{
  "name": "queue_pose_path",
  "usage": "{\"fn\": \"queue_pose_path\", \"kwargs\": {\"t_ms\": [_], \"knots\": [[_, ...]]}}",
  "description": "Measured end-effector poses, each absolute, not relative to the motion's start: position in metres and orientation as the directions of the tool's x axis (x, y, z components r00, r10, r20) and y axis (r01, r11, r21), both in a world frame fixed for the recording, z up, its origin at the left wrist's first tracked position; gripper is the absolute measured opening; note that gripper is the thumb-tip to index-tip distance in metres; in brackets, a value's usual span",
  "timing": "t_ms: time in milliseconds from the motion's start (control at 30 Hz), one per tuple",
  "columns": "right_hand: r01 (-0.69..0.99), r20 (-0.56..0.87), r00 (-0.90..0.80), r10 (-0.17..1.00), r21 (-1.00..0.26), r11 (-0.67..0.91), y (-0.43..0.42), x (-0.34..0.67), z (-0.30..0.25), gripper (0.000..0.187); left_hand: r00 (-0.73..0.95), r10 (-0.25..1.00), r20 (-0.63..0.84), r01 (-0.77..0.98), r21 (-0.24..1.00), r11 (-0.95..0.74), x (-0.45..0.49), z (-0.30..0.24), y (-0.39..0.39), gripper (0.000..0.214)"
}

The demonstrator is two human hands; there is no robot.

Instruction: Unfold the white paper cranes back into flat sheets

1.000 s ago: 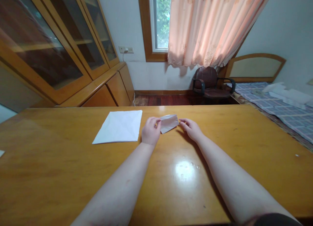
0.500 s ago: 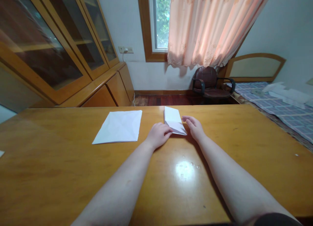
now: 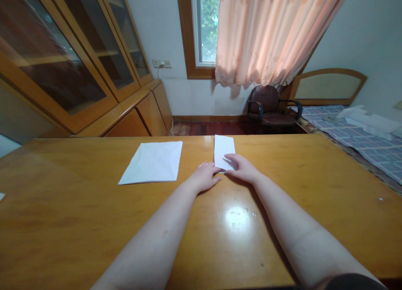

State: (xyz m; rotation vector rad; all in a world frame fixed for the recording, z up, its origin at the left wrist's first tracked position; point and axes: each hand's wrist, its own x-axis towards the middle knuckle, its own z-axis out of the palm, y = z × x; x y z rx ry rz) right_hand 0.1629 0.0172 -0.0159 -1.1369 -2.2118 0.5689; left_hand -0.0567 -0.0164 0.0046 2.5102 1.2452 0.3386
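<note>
A narrow folded white paper (image 3: 224, 148) lies flat on the wooden table (image 3: 94, 223), its long side pointing away from me. My right hand (image 3: 241, 169) lies on its near end with fingers stretched out flat, pressing it down. My left hand (image 3: 204, 178) rests on the table at the paper's near left corner, fingers extended and touching the edge. A larger creased white sheet (image 3: 153, 162) lies flat to the left of both hands, untouched.
A wooden cabinet with glass doors (image 3: 78, 60) stands at the left. Beyond the table are a dark armchair (image 3: 270, 106), a window with a peach curtain (image 3: 266, 34) and a bed with a checked cover (image 3: 364, 139). A scrap of paper (image 3: 1, 196) sits at the table's left edge.
The small paper, held up between both hands a second ago, has been turned and laid flat. My right hand has moved onto it and my left has opened beside it.
</note>
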Motion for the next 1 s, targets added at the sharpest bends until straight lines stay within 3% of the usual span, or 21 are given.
{"fn": "queue_pose_path", "kwargs": {"t_ms": [200, 367, 500, 600, 733, 800, 900, 1000], "knots": [[0.648, 0.290, -0.387, 0.875, -0.590, 0.482, 0.017, 0.160, -0.013, 0.030, 0.563, 0.825, 0.054, 0.753, 0.379, -0.538, -0.055, 0.005, -0.018, 0.045], [0.743, 0.316, -0.164, 0.934, -0.583, 0.328, 0.018, 0.162, -0.009, 0.022, 0.553, 0.833, 0.016, 0.763, 0.392, -0.514, -0.055, 0.001, -0.018, 0.051], [0.746, 0.303, 0.015, 0.953, -0.637, 0.191, 0.018, 0.165, -0.006, 0.038, 0.559, 0.829, 0.020, 0.757, 0.395, -0.520, -0.056, -0.001, -0.017, 0.052], [0.703, 0.216, 0.153, 0.964, -0.709, 0.047, 0.019, 0.168, -0.005, 0.050, 0.559, 0.828, 0.025, 0.755, 0.397, -0.522, -0.057, -0.001, -0.016, 0.054], [0.704, 0.118, 0.352, 0.929, -0.687, -0.180, 0.022, 0.176, -0.007, 0.043, 0.552, 0.833, 0.018, 0.758, 0.404, -0.511, -0.057, 0.000, -0.016, 0.053], [0.733, 0.202, 0.412, 0.888, -0.653, -0.192, 0.024, 0.181, -0.010, 0.048, 0.549, 0.836, 0.016, 0.759, 0.409, -0.506, -0.057, 0.001, -0.017, 0.052], [0.761, 0.369, 0.459, 0.808, -0.633, -0.143, 0.028, 0.188, -0.016, 0.080, 0.543, 0.840, 0.009, 0.761, 0.416, -0.497, -0.057, 0.003, -0.017, 0.051], [0.813, 0.420, 0.329, 0.846, -0.582, -0.027, 0.029, 0.186, -0.018, 0.078, 0.540, 0.842, 0.007, 0.763, 0.418, -0.493, -0.057, 0.004, -0.017, 0.050]]}}
